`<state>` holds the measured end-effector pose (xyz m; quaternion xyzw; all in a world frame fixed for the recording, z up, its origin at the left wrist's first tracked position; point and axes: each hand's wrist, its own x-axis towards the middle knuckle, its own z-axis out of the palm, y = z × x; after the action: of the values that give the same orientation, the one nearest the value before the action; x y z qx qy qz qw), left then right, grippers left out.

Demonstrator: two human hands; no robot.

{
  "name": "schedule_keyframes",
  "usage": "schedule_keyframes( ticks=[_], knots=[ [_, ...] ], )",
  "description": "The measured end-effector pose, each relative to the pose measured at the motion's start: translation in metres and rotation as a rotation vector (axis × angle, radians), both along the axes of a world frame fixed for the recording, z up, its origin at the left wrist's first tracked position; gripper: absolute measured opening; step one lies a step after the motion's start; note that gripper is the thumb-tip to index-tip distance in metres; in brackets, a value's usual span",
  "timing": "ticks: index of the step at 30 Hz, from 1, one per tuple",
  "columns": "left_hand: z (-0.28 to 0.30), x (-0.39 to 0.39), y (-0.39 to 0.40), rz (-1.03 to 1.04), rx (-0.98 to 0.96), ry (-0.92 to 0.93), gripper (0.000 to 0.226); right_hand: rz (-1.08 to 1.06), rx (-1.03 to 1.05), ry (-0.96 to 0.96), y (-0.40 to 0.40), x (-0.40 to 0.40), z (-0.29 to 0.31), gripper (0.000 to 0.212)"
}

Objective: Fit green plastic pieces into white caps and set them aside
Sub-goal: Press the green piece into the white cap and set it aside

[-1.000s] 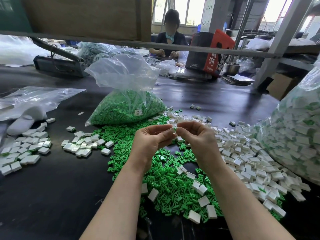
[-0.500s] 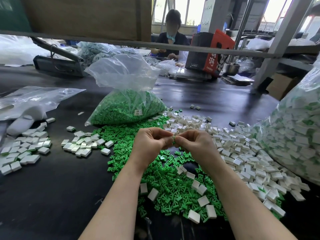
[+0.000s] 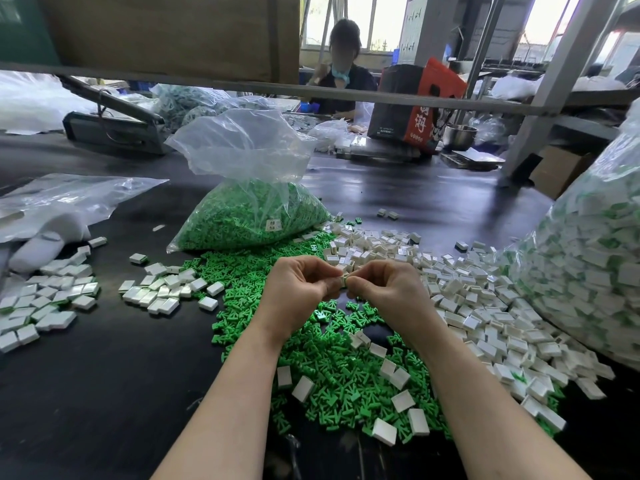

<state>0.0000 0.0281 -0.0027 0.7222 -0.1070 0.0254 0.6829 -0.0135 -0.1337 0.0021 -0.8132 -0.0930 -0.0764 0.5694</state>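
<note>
Both hands meet above the green heap (image 3: 332, 375), and the whole step sits in that meeting point. The left hand (image 3: 298, 292) and the right hand (image 3: 388, 289) each bring thumb and forefinger together on one small white cap (image 3: 344, 280), so the grip on either side is pressed together, pinching that cap between them. A sliver of green shows at the cap's edge, which suggests the green piece is seated or nearly so; how deep it sits cannot be told. The cap's long axis appears to run roughly from one hand to the other, though it is too small to be sure.

Judged from this, the next move is to set the cap aside, and the left hand is the nearer one to the finished caps (image 3: 162, 292), which lie well to the left of the green heap on the dark bench (image 3: 104, 393). The way there is open, bare bench.

To the right of the green heap spreads the pile of empty white caps (image 3: 485, 317), and just behind the heap stands an open bag of green pieces (image 3: 249, 220).
</note>
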Motion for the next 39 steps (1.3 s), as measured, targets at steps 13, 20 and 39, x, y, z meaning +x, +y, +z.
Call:
schedule_keyframes(
  ticks=[13, 20, 39],
  knots=[
    [0.0006, -0.0011, -0.0007, 0.015, 0.015, -0.055, 0.021, -0.006, 0.023, -0.02, 0.0015, 0.0001, -0.0005, 0.01],
    [-0.0001, 0.0021, -0.0001, 0.082, -0.055, -0.051, 0.017, -0.034, 0.203, 0.032, 0.004, 0.0036, -0.0002, 0.009],
    [0.0016, 0.0016, -0.0014, -0.027, -0.39, 0.239, 0.028, -0.097, 0.356, -0.067, 0.0072, 0.0028, -0.0012, 0.01]
  ],
)
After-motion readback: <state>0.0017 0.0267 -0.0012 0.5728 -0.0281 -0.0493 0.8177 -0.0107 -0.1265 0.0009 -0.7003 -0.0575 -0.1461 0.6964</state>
